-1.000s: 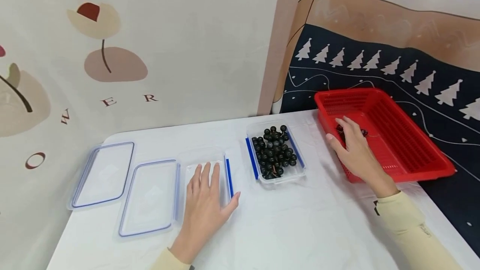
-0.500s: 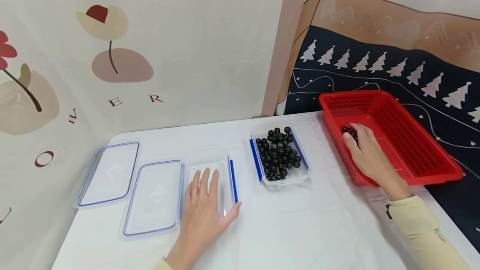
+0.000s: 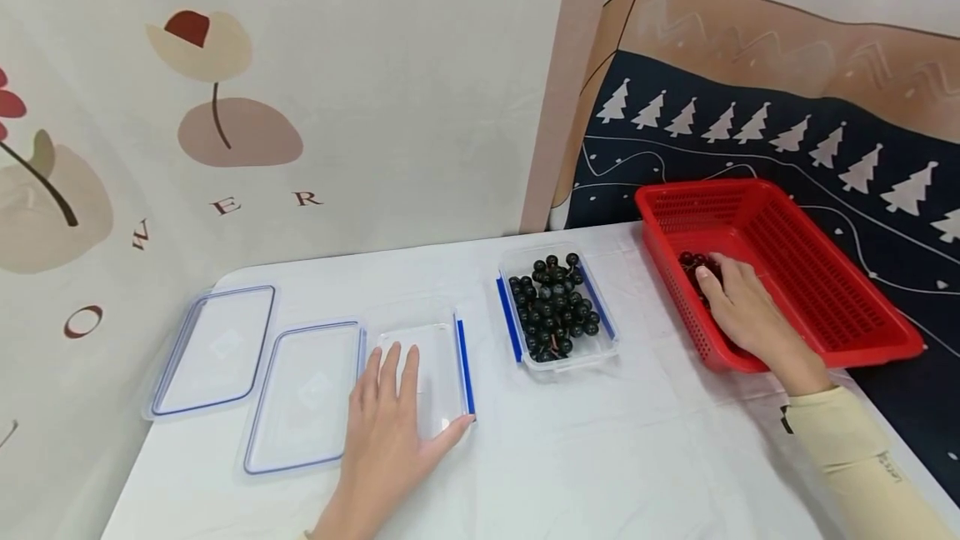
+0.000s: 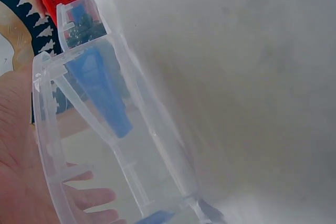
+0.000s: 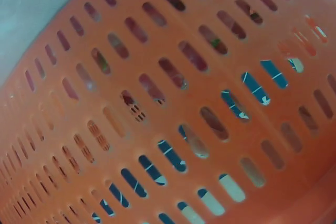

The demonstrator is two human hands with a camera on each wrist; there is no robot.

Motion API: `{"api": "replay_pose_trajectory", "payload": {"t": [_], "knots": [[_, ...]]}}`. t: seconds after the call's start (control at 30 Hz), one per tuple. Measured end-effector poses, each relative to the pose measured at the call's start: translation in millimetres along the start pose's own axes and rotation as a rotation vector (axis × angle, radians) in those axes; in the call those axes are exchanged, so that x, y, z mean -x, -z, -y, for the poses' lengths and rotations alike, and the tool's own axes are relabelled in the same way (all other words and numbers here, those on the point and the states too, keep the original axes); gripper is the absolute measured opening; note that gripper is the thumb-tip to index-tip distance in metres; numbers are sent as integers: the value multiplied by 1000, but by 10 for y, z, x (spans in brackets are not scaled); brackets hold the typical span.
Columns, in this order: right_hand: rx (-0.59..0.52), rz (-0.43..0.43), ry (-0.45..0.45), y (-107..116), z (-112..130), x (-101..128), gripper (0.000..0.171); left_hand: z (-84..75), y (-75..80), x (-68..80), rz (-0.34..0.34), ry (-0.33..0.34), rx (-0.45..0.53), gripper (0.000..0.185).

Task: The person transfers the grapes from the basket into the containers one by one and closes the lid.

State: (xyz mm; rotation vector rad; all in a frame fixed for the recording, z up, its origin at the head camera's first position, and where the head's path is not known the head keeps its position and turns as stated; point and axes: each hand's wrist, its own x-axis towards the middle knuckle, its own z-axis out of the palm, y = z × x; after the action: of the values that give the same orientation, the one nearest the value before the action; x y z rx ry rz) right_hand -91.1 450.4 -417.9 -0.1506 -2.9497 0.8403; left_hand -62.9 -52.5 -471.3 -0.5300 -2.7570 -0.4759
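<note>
Two containers point(image 3: 557, 307), two lids point(image 3: 212, 350), one red basket point(image 3: 780, 269).

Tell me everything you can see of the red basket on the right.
The red basket is a shallow rectangular tray of what looks like plastic, its walls and floor pierced with rows of slots. It sits upright at the right end of the white table, angled, partly over a dark tree-patterned cloth. A few dark grapes lie near its left corner. The right hand reaches over the near wall onto them; whether it grips them is unclear.
</note>
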Motion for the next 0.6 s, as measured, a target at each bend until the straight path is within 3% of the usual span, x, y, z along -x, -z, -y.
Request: {"api": "replay_pose_trajectory", "payload": {"t": [0.33, 0.6], "knots": [[56, 121, -101, 52, -50, -15, 84, 86, 25, 84, -59, 1, 2, 119], [121, 213, -141, 103, -121, -1, 87, 145, 83, 163, 21, 83, 67, 121]]}}
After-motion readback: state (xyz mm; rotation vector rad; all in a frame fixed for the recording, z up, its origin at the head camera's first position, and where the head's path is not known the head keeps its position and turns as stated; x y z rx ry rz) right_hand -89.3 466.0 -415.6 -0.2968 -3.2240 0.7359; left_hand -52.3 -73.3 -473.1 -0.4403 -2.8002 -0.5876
